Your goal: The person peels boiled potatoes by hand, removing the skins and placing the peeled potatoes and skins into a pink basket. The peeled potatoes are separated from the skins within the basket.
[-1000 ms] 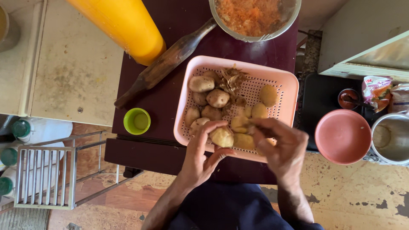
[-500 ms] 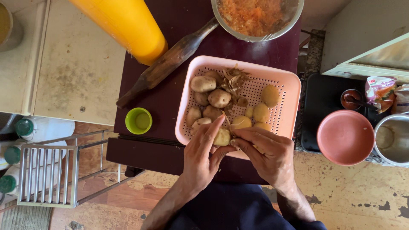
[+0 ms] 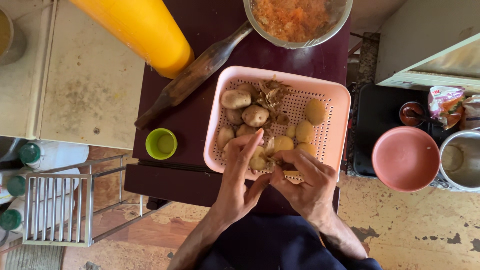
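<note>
Peeling partway done: both hands, left hand (image 3: 239, 180) and right hand (image 3: 304, 184), closed around one potato (image 3: 260, 159) over the pink basket (image 3: 340, 100)'s near edge, four peeled ones (image 3: 305, 131) just beyond the right, several unpeeled (image 3: 236, 98) beyond the left.

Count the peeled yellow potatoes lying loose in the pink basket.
4 lie loose in the pink perforated plastic basket: one near the right wall, one below it, a small one to its left, one by the hands. Others may be hidden under them.
</note>
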